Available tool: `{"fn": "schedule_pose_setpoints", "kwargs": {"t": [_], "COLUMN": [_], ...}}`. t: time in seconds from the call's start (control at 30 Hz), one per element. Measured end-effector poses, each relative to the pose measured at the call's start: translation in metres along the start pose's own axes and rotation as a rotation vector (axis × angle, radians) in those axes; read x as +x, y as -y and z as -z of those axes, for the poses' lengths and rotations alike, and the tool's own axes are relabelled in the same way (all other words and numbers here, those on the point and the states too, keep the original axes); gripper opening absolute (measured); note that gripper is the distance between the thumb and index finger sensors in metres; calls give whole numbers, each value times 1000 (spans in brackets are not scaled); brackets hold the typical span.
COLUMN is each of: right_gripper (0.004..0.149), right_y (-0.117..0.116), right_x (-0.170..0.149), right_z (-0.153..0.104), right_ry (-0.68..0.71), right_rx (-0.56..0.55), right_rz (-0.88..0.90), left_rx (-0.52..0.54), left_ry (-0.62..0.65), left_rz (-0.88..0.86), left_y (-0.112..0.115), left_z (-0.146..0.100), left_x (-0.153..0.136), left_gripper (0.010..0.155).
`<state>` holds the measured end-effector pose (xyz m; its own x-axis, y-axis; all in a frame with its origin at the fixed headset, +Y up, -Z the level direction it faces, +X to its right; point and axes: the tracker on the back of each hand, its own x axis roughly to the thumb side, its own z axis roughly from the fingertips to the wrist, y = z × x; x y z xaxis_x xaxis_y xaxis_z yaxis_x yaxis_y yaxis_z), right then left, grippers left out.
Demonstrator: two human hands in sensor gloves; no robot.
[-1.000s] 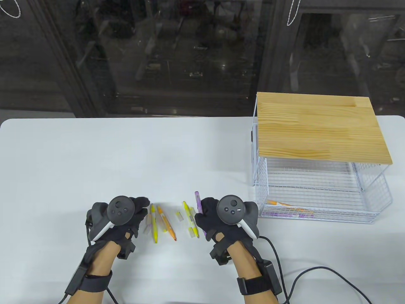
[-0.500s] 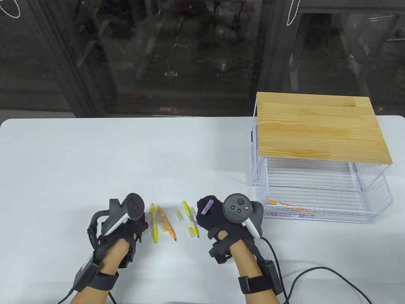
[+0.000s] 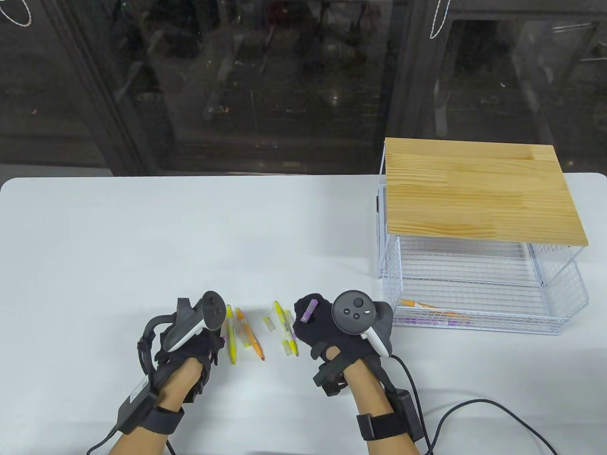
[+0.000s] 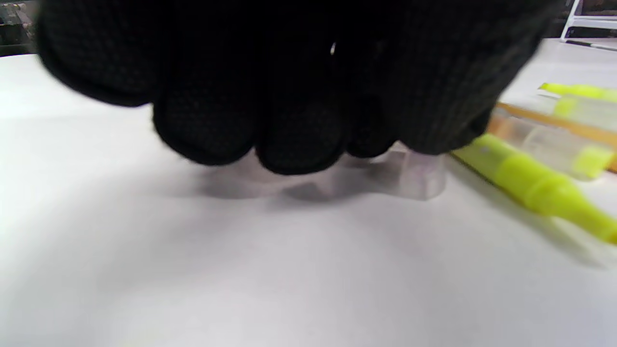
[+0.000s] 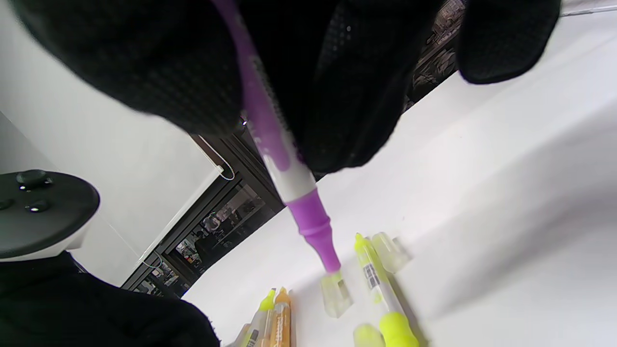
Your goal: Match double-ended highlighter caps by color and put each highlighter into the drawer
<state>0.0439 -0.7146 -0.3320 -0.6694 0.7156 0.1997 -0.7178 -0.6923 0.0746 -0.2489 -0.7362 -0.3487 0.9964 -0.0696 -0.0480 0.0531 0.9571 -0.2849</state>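
My right hand [image 3: 303, 318] grips a purple highlighter [image 3: 309, 310] and holds it steeply, upper end toward the camera. In the right wrist view its bare purple tip [image 5: 328, 255] points down just above a clear yellow-tinted cap [image 5: 335, 298] on the table. My left hand [image 3: 214, 340] is rolled onto its side, fingers [image 4: 289, 144] curled down onto a clear purple-tinted cap [image 4: 417, 176] lying on the table. Between the hands lie a yellow highlighter [image 3: 231, 334], an orange one [image 3: 250, 333] and another yellow one [image 3: 286, 327].
A wire drawer [image 3: 479, 327] stands pulled out at the right under a wooden top [image 3: 479, 189]; an orange highlighter [image 3: 417, 304] and a purple one [image 3: 427, 321] lie in it. Loose clear caps [image 3: 269, 323] lie among the pens. A cable [image 3: 474, 407] trails behind my right wrist.
My right hand has tipped the purple highlighter from pointing away to nearly upright. My left hand has rolled onto its side and slid right, its fingers coming down over the purple-tinted cap.
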Motion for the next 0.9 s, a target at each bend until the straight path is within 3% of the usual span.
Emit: {"fn": "schedule_pose_setpoints", "kwargs": {"t": [0.27, 0.6, 0.9], "right_gripper": [45, 44, 43], "right_y": [-1, -1, 6], "right_x": [0, 0, -2], "right_z": [0, 0, -1], "right_ry": [3, 8, 15], "right_rx": [8, 1, -32], "right_rz": [-5, 14, 115], "left_rx": [-30, -34, 149], "left_ry": [3, 20, 39], "left_rz": [43, 27, -157], "left_y": [2, 3, -20], "left_z": [-1, 1, -10], "left_x": [2, 2, -15], "left_gripper": [51, 47, 45]}}
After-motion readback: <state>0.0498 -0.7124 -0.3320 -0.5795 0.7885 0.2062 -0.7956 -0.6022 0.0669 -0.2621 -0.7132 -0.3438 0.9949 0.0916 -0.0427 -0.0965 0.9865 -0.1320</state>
